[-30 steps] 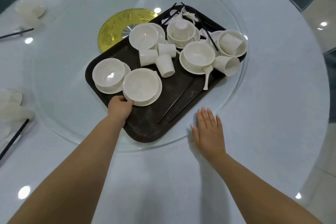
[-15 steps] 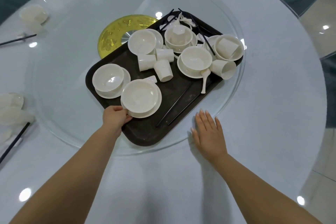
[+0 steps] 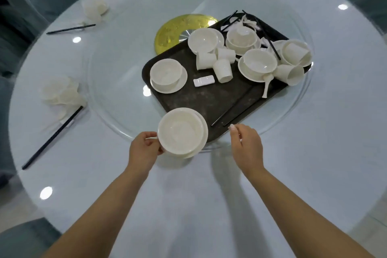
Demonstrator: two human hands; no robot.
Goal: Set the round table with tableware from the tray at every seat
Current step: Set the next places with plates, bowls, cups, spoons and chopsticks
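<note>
Nearest me, the left hand [image 3: 144, 150] pinches the rim of a bowl on its saucer [image 3: 182, 132], carried above the worktop [image 3: 209, 205] for this seat. The right hand [image 3: 247, 148], loosely curled and holding nothing, hovers by the chopsticks [image 3: 234, 109], likely next. Beyond, the tray [image 3: 201, 100] holds the remaining bowls and cups.

Two bare forearms reach forward from the bottom of the view.
The left hand [image 3: 144, 150] is curled, its thumb and fingers pinching a rim at its right. The right hand [image 3: 247, 146] hovers with fingers loosely bent, holding nothing.
</note>
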